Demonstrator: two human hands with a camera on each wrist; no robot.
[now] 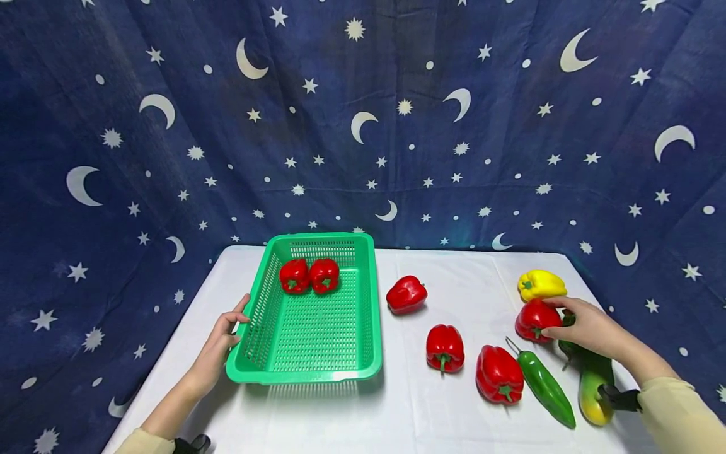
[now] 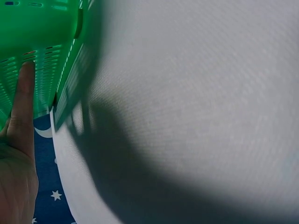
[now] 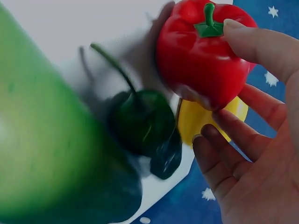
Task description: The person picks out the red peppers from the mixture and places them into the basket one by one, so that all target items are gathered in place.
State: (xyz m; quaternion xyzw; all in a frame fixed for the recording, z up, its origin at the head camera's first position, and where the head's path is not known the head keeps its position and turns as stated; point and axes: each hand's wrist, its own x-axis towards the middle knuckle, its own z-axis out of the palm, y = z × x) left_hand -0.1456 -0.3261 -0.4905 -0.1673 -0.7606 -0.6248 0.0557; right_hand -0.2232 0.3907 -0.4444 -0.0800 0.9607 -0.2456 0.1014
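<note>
You are bracing the green basket (image 1: pixel 317 372) with your left hand's (image 1: pixel 218 343) straight fingers while your right hand (image 1: pixel 587 328) is curling around a red pepper (image 1: pixel 532 318), lifting it clear.

Your white table (image 1: pixel 454 416), loaded

Green basket (image 1: pixel 368 302) sits at 9 o'clock; red peppers (image 1: pixel 445 347), a yellow pepper (image 1: pixel 541 284) and green chili (image 1: pixel 544 384) lie toward 3 o'clock.

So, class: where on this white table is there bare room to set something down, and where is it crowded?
Bare cloth lies between the green basket and the red pepper, and along the front edge below the basket. The basket's near half is free too. The right side is crowded: peppers cluster round the right hand, which grips a red one.
</note>
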